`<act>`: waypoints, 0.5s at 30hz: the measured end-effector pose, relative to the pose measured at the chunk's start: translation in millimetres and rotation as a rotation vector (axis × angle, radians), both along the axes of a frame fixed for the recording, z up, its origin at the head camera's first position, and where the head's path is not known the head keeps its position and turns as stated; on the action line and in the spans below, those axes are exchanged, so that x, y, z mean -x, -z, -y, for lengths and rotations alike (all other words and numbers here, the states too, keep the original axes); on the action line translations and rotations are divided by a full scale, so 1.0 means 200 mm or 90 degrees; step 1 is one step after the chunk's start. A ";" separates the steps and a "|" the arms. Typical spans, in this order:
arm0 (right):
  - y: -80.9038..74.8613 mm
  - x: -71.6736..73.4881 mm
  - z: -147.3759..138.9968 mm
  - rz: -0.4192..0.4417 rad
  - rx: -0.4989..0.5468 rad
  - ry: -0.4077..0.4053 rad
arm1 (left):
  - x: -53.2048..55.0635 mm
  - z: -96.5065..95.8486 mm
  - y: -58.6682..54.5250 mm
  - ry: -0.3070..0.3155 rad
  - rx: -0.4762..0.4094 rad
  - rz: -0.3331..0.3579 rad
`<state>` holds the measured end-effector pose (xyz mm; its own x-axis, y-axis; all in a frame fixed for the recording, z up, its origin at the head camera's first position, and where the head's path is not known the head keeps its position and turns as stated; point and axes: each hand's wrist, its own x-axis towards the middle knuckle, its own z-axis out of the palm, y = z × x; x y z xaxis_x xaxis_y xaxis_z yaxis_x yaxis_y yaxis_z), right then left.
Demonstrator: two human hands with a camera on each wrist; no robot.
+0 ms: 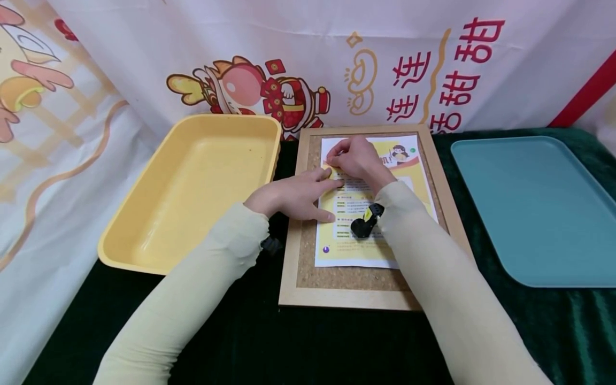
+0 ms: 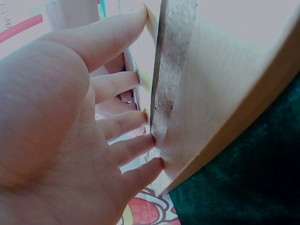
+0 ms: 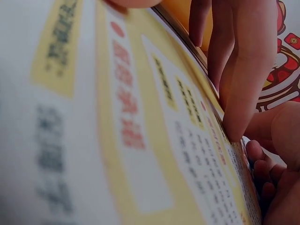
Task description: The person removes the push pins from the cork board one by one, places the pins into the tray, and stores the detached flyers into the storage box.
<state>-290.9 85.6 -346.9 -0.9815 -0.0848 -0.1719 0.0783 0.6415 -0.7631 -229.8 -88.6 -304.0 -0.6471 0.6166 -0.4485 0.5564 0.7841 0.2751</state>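
A sheet of yellow and white printed paper [image 1: 356, 251] lies on a cork board [image 1: 308, 278] with a pale wooden frame [image 1: 346, 299]. My left hand [image 1: 298, 197] rests along the sheet's left edge, fingers spread and nearly straight; in the left wrist view its fingertips [image 2: 140, 118] touch the board's surface. The right hand [image 1: 358, 159] is at the sheet's upper left corner, fingers bent and tips down on the paper. I cannot tell whether they pinch something small. A purple pin-like dot [image 1: 325, 249] shows at the lower left corner, a green one [image 1: 413, 151] at the upper right.
Left of the board stands a deep yellow tub [image 1: 192, 203]. A flat teal tray [image 1: 539, 214] lies to the right. Dark green cloth [image 1: 298, 347] covers the table, and a printed white curtain [image 1: 298, 32] hangs behind. Each wrist wears a small black camera [image 1: 364, 227].
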 end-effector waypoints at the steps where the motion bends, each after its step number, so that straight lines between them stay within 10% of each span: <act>1: 0.00 0.00 0.00 0.000 0.001 0.000 | 0.00 0.00 0.00 0.000 0.000 0.000; 15: 0.01 0.01 -0.01 0.001 0.015 -0.011 | -0.01 0.00 0.01 0.001 -0.001 -0.007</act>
